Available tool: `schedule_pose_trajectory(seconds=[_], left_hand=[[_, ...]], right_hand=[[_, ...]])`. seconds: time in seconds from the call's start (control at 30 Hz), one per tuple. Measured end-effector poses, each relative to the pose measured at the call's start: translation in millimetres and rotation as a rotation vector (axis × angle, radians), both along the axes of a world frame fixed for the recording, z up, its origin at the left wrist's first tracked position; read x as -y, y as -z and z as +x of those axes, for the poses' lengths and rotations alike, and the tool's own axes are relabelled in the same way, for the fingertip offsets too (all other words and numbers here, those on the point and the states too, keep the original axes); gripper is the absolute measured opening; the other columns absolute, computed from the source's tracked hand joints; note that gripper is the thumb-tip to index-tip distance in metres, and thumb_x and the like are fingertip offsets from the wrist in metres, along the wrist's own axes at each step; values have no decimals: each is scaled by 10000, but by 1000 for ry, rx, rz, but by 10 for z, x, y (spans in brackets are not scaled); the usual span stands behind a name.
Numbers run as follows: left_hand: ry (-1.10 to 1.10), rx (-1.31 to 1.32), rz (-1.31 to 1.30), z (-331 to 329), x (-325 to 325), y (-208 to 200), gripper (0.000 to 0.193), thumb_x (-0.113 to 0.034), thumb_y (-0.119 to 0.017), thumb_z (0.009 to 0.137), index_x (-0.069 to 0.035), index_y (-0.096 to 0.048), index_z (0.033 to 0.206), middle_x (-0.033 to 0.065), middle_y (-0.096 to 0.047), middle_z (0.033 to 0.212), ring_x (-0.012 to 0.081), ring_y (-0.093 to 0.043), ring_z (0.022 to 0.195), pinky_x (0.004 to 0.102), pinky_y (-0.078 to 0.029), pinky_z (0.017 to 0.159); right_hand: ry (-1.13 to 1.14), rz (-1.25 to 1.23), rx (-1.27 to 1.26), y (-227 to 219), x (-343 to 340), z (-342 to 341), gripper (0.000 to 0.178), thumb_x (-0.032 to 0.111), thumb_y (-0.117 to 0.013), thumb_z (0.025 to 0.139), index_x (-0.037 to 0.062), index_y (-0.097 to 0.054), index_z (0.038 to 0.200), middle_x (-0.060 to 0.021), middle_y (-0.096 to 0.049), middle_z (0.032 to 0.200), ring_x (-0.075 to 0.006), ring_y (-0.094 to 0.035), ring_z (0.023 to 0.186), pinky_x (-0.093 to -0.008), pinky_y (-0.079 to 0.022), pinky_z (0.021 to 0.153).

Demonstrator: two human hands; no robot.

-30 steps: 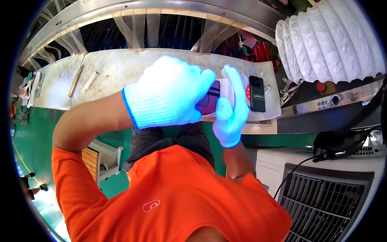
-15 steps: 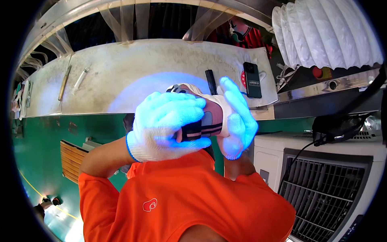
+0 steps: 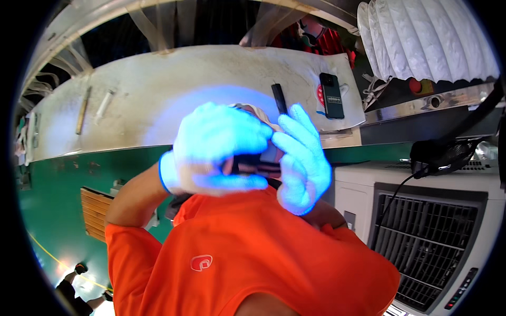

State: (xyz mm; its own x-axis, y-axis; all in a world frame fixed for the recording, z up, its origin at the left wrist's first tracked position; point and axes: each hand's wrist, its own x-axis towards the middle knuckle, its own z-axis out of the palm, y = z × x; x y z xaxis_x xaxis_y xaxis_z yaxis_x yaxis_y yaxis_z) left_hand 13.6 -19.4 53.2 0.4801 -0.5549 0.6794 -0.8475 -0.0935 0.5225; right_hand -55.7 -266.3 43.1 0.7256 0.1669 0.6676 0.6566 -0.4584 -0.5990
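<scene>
Clearly, both hands were busy with one shoe (image 3: 270,154), mauve and grey with dark bands, which was held at the near edge of the worktop (image 3: 174,68), in front of the person's orange shirt (image 3: 253,237). Much of it was hidden by the hands, and I could not tell whether it touched the worktop.

The gloved left hand (image 3: 217,145) looked blurred; its fingers were clamped on the shoe, the thumb along the side closer to the shirt and the others over the top. The gloved right hand (image 3: 303,160) stood just beside the other end, its fingers stretched out and slightly apart; whether they pressed on the shoe I could not tell.

A black bar-shaped tool (image 3: 279,98) lay beyond that hand, pointing toward the far edge. Near the worktop's right edge lay a dark phone (image 3: 332,97), with a round red patch (image 3: 320,95) just beside it. Toward the left end lay a slim brownish tool (image 3: 83,111) and a white tube (image 3: 104,107), near each other but apart. White ribbed ducting (image 3: 427,39) hung past the far right corner.
</scene>
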Motion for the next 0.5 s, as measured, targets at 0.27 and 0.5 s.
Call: schedule_pose_trajectory(seconds=[0.27, 0.5], left_hand=[[-446, -377, 38, -679, -338, -9, 1474, -212, -1079, 622, -10, -209, 1795, 315, -226, 1839, 453, -283, 1707, 488, -306, 1358], [-542, -387, 349, -824, -669, -169, 1395, -88, -1015, 673, -59, -199, 1804, 303, -282, 1814, 477, -424, 1628, 488, -442, 1291]], right_hand=[[-60, 159, -64, 449, -253, 103, 881, 296, -922, 940, -63, -515, 1634, -317, -603, 1594, -476, -634, 1442, -530, -499, 1221], [631, -558, -235, 1516, 261, 1235, 822, 473, -846, 952, 95, -550, 1619, -231, -635, 1518, -453, -649, 1308, -570, -563, 1054]])
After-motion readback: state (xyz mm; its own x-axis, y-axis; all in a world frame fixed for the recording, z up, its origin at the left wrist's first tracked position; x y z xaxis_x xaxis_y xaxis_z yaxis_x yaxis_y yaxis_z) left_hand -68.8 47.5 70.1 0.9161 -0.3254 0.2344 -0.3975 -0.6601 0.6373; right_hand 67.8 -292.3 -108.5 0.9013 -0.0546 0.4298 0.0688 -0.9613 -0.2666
